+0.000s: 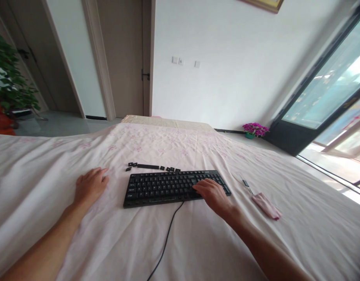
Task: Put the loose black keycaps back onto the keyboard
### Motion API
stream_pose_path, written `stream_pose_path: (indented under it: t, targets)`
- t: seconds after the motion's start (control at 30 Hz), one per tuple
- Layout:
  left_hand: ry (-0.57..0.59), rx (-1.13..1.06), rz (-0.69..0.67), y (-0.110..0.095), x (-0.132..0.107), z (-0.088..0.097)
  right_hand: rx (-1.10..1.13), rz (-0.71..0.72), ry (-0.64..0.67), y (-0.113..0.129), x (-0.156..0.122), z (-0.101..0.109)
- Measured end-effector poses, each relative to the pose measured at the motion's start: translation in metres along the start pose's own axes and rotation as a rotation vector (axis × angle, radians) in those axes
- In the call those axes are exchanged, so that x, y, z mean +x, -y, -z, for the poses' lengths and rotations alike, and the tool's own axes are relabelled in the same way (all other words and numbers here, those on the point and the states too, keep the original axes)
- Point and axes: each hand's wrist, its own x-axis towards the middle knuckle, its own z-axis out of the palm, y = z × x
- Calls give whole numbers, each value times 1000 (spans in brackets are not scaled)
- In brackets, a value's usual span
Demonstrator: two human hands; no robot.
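A black keyboard (168, 186) lies on a pale pink flowered bedsheet (180, 148), its cable (165, 242) trailing toward me. My right hand (212, 193) rests palm down on the keyboard's right end, fingers stretched over the keys. My left hand (90, 184) lies flat on the sheet to the left of the keyboard, fingers loosely extended and holding nothing. Several loose black keycaps (155, 167), one a long bar, sit in a row just behind the keyboard.
A small thin tool (246, 184) and a folded pink cloth (266, 205) lie on the sheet right of the keyboard. Beyond the bed are a door (124, 58), a leafy plant (10, 82), a pot of purple flowers (255, 130) and a large window (328, 89).
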Motion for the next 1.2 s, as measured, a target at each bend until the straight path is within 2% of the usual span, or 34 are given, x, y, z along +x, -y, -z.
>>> stream_pose_path:
  t: [0.2,0.8,1.0,1.2]
  targets:
    - [-6,-13,-11,2,1,-2,-88,50,2,3,1,-2]
    - [-24,-15,-18,-1,-2,1,-125,125,5,1,3,-4]
    - [-17,-28,-10,0,-1,-1,-129,106,10,4,2,-4]
    - [-7,10,-11,-2,-2,1,-193,21,-1,14,-3,-6]
